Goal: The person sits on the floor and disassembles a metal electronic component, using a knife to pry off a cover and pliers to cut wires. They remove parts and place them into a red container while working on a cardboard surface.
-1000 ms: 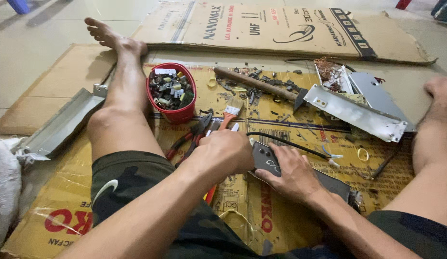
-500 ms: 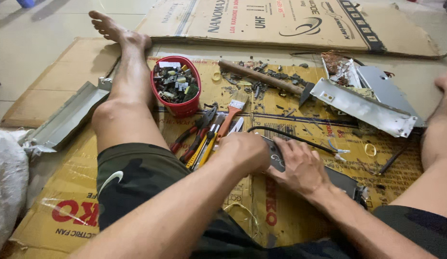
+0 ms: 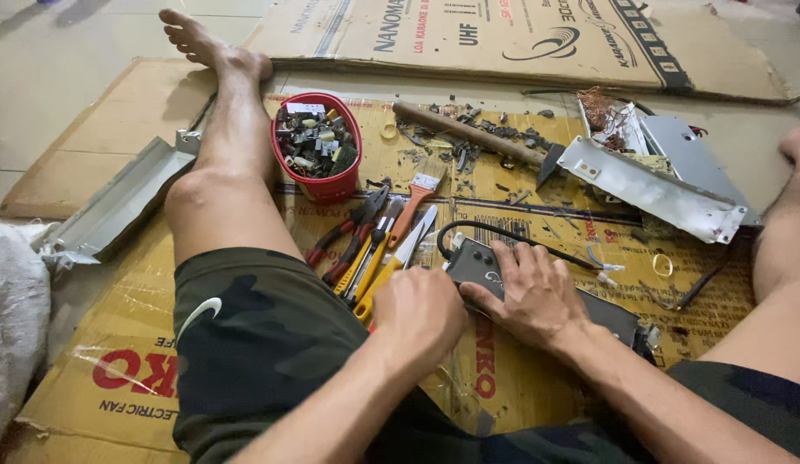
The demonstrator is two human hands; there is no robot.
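Right hand spread flat on the dark device; left hand fisted around a yellow-handled tool.

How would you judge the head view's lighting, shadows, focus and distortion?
Head view: soft, even light; faint shadows beside the red basket and hammer; hands sharp on the dark box; edges bend slightly from the wide lens.

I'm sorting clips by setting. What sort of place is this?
Probably an informal floor workspace for taking electronics apart: flattened cardboard over tiles, pliers and screwdrivers, a red basket of salvaged parts, and a hammer.
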